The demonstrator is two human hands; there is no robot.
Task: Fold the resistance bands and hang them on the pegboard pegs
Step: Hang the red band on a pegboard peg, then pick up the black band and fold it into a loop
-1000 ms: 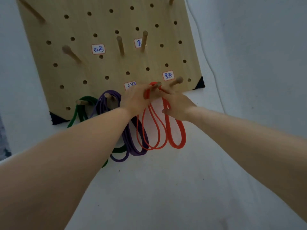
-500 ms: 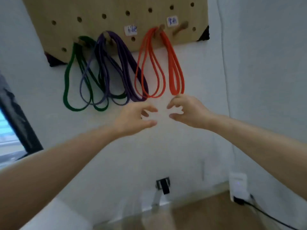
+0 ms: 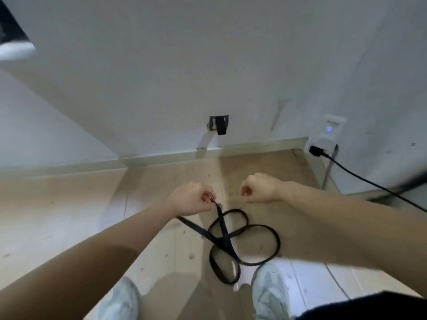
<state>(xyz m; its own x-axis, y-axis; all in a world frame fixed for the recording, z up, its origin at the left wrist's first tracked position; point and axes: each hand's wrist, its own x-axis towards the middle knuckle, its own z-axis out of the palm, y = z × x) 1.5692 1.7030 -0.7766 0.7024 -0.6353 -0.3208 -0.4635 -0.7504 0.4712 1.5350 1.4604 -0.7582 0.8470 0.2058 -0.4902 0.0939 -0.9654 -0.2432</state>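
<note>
A black resistance band (image 3: 245, 243) lies in tangled loops on the wooden floor between my shoes. My left hand (image 3: 193, 199) pinches one end of it, and a strand runs from the fingers down to the loops. My right hand (image 3: 256, 188) hovers beside it, about a hand's width to the right, fingers curled shut with nothing visible in them. The pegboard and the hung bands are out of view.
White wall ahead with a black bracket (image 3: 219, 124) near the skirting. A white plug box (image 3: 328, 137) and a black cable (image 3: 369, 181) sit at the right corner. My two light shoes (image 3: 270, 289) stand at the bottom on the wooden floor (image 3: 57, 215).
The view dropped from the pegboard to the floor. Both hands left the hung orange band and came down; my left hand took hold of the black band.
</note>
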